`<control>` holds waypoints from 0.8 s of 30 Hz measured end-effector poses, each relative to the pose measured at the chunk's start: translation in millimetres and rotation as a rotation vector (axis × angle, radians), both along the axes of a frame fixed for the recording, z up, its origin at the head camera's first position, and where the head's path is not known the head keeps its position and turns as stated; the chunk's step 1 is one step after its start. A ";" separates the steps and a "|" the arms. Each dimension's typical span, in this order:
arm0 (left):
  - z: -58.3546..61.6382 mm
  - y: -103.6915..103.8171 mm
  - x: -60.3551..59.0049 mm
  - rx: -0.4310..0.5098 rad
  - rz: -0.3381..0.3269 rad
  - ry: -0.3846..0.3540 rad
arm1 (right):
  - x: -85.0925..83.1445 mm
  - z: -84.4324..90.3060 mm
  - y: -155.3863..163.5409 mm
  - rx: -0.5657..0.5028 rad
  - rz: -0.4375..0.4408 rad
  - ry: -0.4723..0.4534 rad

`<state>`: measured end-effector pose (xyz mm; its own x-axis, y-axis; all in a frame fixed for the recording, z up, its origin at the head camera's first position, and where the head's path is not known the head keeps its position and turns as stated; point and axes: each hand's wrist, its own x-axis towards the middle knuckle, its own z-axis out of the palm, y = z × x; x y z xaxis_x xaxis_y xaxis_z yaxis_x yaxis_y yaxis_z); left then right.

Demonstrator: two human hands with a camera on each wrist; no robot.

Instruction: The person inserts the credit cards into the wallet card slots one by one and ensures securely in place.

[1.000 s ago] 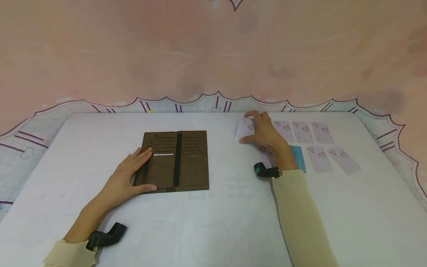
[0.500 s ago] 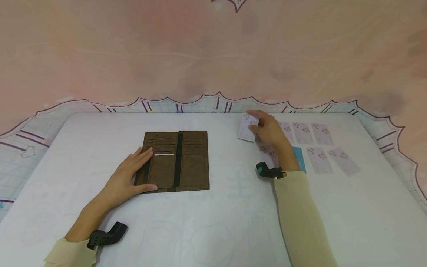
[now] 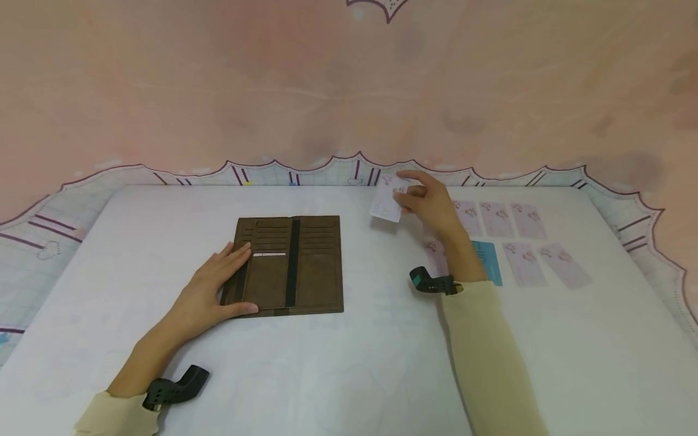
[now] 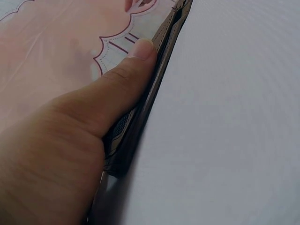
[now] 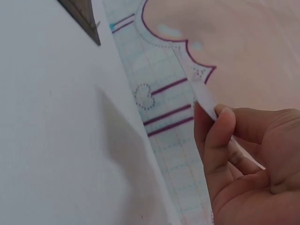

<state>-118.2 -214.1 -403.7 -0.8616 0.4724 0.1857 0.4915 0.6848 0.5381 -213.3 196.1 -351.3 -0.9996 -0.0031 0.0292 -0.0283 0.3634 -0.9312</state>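
Note:
A brown wallet [image 3: 319,266] lies unfolded on the white table, with rows of card slots and a white card edge [image 3: 269,254] showing in one slot. My left hand [image 3: 209,290] rests on the wallet's left side, fingers straight and thumb along the near edge; the left wrist view shows the thumb [image 4: 124,70] lying over that edge. Up at the table's far side, my right hand [image 3: 431,206] pinches a pale card [image 3: 386,203] with a small floral print, lifted above the table with a shadow under it. In the right wrist view the card [image 5: 204,93] appears nearly edge-on.
Several pale floral cards [image 3: 495,219] lie in two rows at the right of the white table [image 3: 382,363]. A blue card [image 3: 489,260] sits among them, partly behind the right forearm. A patterned cloth [image 3: 349,91] in orange and white surrounds the table's far and side edges.
My right hand has picked the pale card up off the table and carried it slightly left, turning it. The left hand stays in place on the wallet.

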 end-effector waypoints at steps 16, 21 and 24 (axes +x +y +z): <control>0.9 -1.1 0.3 0.008 -0.020 0.035 | -4.6 1.5 -65.5 -0.130 0.098 0.002; 1.6 -0.4 -0.5 -0.008 -0.022 0.037 | -1.1 3.5 -83.8 -0.168 0.123 0.001; 2.5 -1.1 0.0 -0.009 -0.014 0.028 | 0.0 2.9 -97.0 -0.182 0.146 0.016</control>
<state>-118.2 -215.2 -401.2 -0.8495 0.4862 0.2049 0.5157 0.6827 0.5177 -213.3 99.1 -348.4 -0.9883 -0.1410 0.0587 -0.0840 0.1808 -0.9799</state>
